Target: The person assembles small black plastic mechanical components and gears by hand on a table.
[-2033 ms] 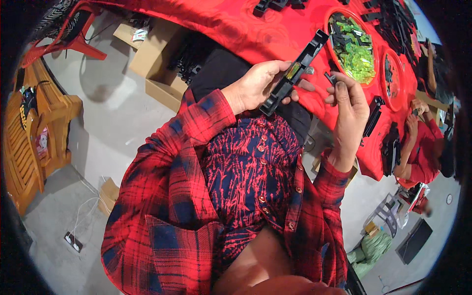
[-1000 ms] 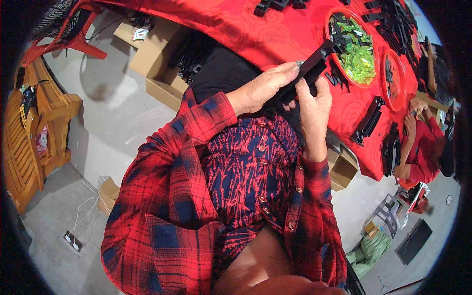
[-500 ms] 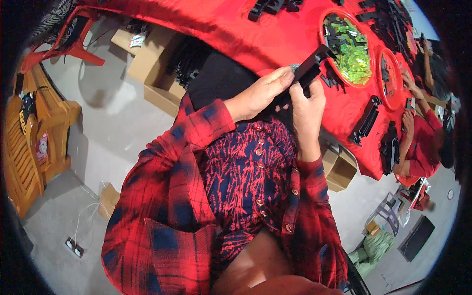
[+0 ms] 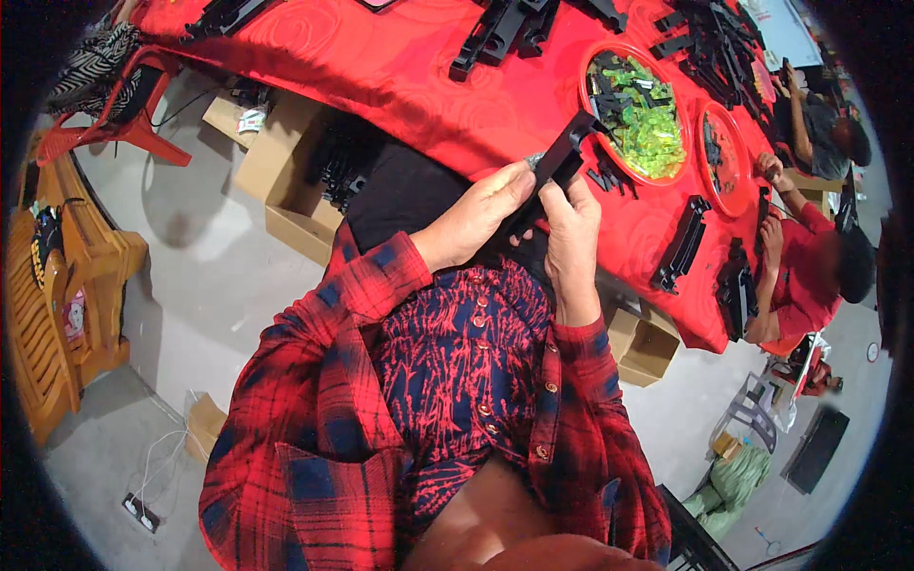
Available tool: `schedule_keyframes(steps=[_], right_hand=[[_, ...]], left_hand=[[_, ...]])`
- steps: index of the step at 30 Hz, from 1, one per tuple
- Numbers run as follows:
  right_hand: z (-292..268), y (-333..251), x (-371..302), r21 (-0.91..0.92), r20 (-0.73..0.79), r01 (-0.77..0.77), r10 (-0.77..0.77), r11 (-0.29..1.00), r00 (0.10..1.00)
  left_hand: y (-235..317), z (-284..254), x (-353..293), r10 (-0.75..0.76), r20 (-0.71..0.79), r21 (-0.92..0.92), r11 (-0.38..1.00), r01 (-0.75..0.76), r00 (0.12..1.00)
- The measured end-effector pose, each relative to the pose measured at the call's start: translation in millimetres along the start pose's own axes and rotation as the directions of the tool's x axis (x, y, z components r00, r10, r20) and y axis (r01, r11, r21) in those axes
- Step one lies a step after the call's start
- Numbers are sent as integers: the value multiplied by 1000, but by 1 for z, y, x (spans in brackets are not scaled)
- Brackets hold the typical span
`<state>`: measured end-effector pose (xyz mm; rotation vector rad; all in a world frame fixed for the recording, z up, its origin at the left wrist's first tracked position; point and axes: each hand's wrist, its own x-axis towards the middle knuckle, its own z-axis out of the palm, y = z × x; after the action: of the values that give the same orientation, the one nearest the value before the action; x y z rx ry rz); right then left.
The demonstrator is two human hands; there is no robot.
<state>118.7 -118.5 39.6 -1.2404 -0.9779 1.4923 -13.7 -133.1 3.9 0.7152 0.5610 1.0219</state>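
A long black plastic part [image 4: 562, 157] with a channel-like body is held up at a slant over the near edge of the red-covered table. My left hand [image 4: 481, 211] grips its left side, the thumb pressed along it. A small greyish thing, too small to name, shows by that thumb. My right hand [image 4: 571, 233] is closed round the part's lower right side, thumb against it and fingers curled behind. Beyond it lie small black pieces [image 4: 609, 179], beside a round red basket [image 4: 584, 81] of clear yellow-green and black pieces [image 4: 643, 128].
A second red basket [image 4: 731, 202] with few pieces stands to the right. Long black parts [image 4: 682, 246] lie near the table's right edge, more [image 4: 509, 38] at the back. A cardboard box [image 4: 295, 228] holds black parts below left. A person in red [image 4: 804, 257] works at right.
The view has turned slightly, so the table's things appear further left. Both my hands keep hold of the black part, which points a little more upright. The co-worker's hands at right have shifted.
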Motion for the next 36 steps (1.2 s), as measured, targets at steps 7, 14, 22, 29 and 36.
schedule_keyframes(steps=[7, 14, 22, 29, 36], right_hand=[[-3, -9, -1, -15, 61, -151, 152, 988, 987], [-25, -12, -1, -401, 1, 55, -60, 915, 998], [-40, -51, 14, -351, 132, 81, -36, 933, 991], [-44, -59, 47, -553, 246, 240, -119, 798, 962], [-22, -65, 60, -695, 259, 216, -42, 686, 965]], left_hand=[[10, 1, -1, -23, -37, 80, 996, 26, 999], [11, -27, 12, -99, -49, -229, 970, 85, 994], [0, -52, 27, -238, 70, -459, 854, 243, 969], [-7, -61, 32, -272, 89, -432, 856, 283, 958], [-14, -71, 37, -284, 88, -501, 816, 289, 955]])
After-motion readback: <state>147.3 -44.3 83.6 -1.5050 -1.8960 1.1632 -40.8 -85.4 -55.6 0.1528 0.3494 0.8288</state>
